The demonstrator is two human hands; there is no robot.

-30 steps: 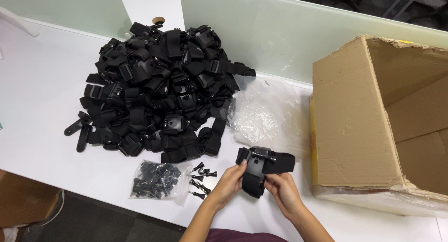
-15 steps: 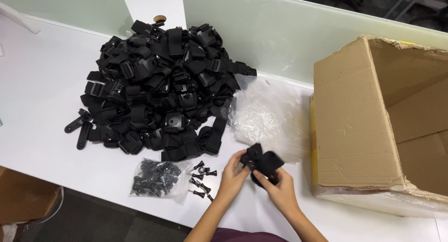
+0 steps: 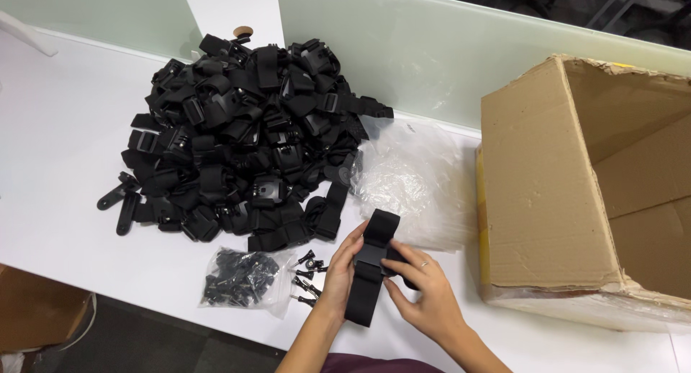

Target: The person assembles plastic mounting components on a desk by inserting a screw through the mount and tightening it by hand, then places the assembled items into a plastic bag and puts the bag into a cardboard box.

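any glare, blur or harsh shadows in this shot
Head view: even, soft light and sharp focus; hands and on the black strap show no blur; mild sheen on the clear plastic bags; the black strap pile loses detail.

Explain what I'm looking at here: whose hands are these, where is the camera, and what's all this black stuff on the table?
The one view comes from a camera on the person's head, looking down at their own bare hands. The left hand and right hand together hold a black strap over a white table. Behind lies a big pile of black straps, a small bag of black screws with loose screws beside it, clear plastic bags, and an open cardboard box on its side.
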